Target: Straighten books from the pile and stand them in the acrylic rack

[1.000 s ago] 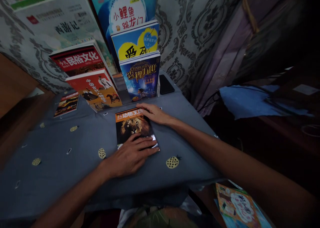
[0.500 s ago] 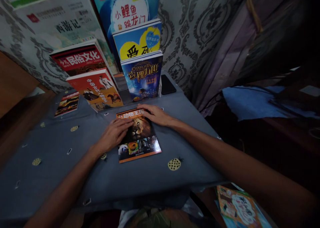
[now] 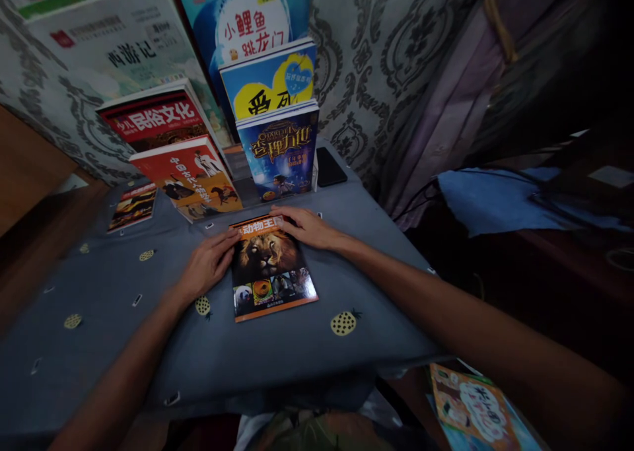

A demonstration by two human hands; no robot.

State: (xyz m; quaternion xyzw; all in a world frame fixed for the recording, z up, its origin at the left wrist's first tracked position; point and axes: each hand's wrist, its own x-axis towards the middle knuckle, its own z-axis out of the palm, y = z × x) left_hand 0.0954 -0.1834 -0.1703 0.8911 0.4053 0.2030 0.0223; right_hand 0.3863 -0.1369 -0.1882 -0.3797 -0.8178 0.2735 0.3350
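Note:
A thin book with a lion on its cover lies flat on the cloth-covered table, front side up. Below the lion, small animal pictures run in a row, a panda among them. My left hand rests at its upper left edge, fingers stretched out and tips on the cover. At the upper right corner lies my right hand, fingers extended over the edge and covering part of the title's end. Neither hand lifts the book.
Behind stand books in tiers, including a red-orange one and a dark blue one. A small book lies at left. A black phone sits near the back right edge. Below the table's front right is another book.
My left hand has slid left across the cover to the book's edge, uncovering the lion's face. My right hand and the book stay almost where they were.

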